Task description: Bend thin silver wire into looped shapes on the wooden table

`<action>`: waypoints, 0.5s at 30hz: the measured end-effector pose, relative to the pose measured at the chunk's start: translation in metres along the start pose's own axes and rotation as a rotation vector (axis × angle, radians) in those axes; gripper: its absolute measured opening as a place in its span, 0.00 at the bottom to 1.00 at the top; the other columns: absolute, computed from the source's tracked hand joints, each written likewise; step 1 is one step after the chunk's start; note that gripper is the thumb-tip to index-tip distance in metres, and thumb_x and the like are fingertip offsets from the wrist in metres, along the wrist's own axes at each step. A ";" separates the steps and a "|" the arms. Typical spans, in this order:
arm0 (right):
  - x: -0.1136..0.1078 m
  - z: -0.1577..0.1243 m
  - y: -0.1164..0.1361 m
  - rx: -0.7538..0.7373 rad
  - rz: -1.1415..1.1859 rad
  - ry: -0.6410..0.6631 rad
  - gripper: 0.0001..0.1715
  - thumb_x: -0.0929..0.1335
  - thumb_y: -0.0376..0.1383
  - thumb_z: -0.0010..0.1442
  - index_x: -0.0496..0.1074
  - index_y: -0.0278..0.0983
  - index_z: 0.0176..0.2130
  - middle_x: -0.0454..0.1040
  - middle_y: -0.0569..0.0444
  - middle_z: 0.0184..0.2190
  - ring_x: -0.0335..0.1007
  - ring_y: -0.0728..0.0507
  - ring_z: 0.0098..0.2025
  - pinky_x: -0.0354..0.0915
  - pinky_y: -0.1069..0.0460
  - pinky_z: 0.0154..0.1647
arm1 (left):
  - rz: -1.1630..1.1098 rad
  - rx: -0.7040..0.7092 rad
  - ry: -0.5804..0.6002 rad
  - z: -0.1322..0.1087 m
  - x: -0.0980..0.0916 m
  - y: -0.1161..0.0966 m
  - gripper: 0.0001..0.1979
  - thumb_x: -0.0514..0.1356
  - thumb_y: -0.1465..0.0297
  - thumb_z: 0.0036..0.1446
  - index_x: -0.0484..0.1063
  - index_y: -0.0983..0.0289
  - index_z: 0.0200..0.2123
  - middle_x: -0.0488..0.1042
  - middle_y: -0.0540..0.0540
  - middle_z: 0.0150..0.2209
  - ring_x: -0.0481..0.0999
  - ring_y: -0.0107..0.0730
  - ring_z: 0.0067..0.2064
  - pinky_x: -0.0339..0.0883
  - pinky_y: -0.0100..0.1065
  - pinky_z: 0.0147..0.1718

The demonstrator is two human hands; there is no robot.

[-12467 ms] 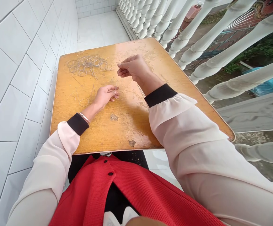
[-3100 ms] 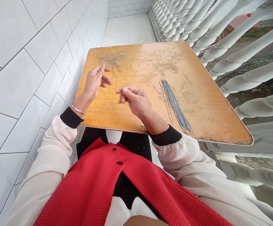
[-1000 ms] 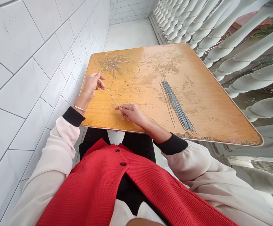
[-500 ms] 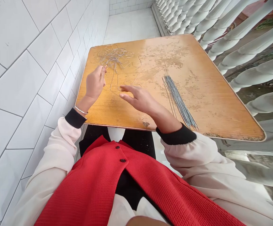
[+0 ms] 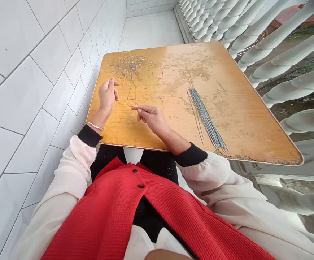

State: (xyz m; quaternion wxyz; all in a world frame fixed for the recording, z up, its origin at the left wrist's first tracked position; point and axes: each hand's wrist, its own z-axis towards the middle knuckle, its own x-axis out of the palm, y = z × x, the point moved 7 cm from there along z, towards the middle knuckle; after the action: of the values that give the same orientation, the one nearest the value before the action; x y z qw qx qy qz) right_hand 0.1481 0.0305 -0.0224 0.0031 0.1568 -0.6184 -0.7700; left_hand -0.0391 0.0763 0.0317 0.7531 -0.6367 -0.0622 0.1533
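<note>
My right hand (image 5: 153,117) pinches the end of a thin pale strand (image 5: 132,103) between thumb and forefinger, low over the table's near left part. Whether the strand is wire or thread I cannot tell. My left hand (image 5: 108,94), with a silver bangle at the wrist, hovers by the left edge, its fingers loosely bent and apart with nothing visible in them. Beyond it lies a tangled heap of thin strands (image 5: 132,66). Loose loops (image 5: 154,98) trail from the heap toward my right hand.
A bundle of straight grey metal wires (image 5: 207,117) lies on the right half of the worn wooden table (image 5: 240,122), with a few single wires beside it. A white tiled wall (image 5: 48,83) runs close on the left. White balusters (image 5: 284,65) line the right side.
My right hand has moved a little left and closed from spread fingers into a pinch on the strand. My left hand's fingers have loosened from a pinch.
</note>
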 end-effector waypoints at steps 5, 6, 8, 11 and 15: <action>-0.018 0.002 0.018 -0.210 -0.371 -0.060 0.35 0.71 0.57 0.60 0.78 0.35 0.54 0.81 0.39 0.49 0.76 0.34 0.51 0.68 0.39 0.54 | 0.119 0.062 0.129 -0.007 -0.001 -0.008 0.20 0.53 0.58 0.71 0.71 0.61 0.29 0.63 0.46 0.16 0.68 0.24 0.19 0.61 0.27 0.23; -0.018 0.003 0.024 -0.242 -0.422 -0.065 0.35 0.72 0.57 0.59 0.78 0.36 0.54 0.80 0.39 0.51 0.75 0.32 0.54 0.67 0.38 0.57 | 0.145 0.087 0.143 -0.010 0.001 -0.011 0.19 0.54 0.59 0.72 0.71 0.61 0.29 0.63 0.45 0.15 0.68 0.24 0.19 0.61 0.27 0.24; -0.013 0.007 0.031 -0.235 -0.433 -0.034 0.31 0.72 0.54 0.61 0.78 0.36 0.54 0.81 0.41 0.48 0.76 0.34 0.51 0.68 0.40 0.55 | 0.176 0.131 0.172 -0.017 0.005 -0.017 0.19 0.54 0.62 0.72 0.69 0.60 0.28 0.63 0.45 0.15 0.67 0.23 0.19 0.61 0.27 0.25; 0.000 0.016 0.029 -0.088 -0.302 0.035 0.18 0.69 0.45 0.67 0.81 0.33 0.44 0.81 0.48 0.31 0.76 0.43 0.33 0.69 0.48 0.39 | 0.166 0.127 0.207 -0.025 0.015 -0.019 0.19 0.54 0.62 0.72 0.69 0.61 0.28 0.64 0.45 0.15 0.67 0.22 0.19 0.62 0.27 0.26; 0.006 0.019 0.029 -0.058 -0.140 -0.082 0.13 0.68 0.36 0.66 0.79 0.34 0.33 0.71 0.57 0.19 0.62 0.51 0.22 0.61 0.53 0.29 | 0.053 0.002 0.188 -0.026 0.019 -0.008 0.21 0.51 0.54 0.72 0.71 0.62 0.33 0.68 0.46 0.18 0.71 0.22 0.21 0.61 0.26 0.24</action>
State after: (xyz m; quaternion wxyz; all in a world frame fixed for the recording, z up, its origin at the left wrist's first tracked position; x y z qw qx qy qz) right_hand 0.1322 0.0404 0.0069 -0.0716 0.1681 -0.5829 -0.7917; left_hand -0.0124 0.0565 0.0333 0.7520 -0.6489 0.0255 0.1129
